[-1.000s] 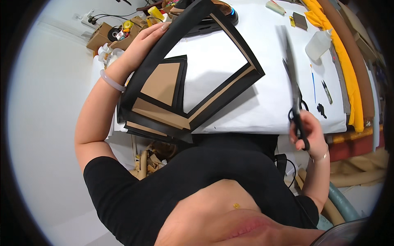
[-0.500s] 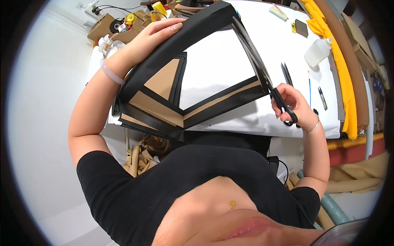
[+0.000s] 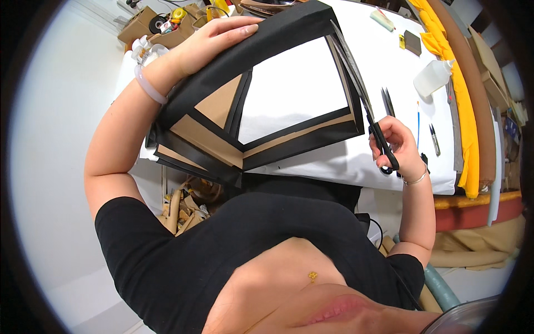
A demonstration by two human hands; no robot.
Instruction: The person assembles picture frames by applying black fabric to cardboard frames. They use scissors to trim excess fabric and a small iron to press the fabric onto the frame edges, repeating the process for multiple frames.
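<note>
Right hand (image 3: 401,143), fingers curled in the loops of long-bladed black-handled scissors (image 3: 356,78), whose blades lie close along the right edge of the black frame (image 3: 222,64), any gap unclear. Frame: angular, open-centred, smooth dark covering, matt tan inner strips, held tilted over the white table (image 3: 389,61) by the left hand (image 3: 222,38), closed upon its upper-left side; best kept steady, blades parallel to the edge. Beyond: translucent bottle (image 3: 433,78), creased yellow cloth (image 3: 470,128).
</note>
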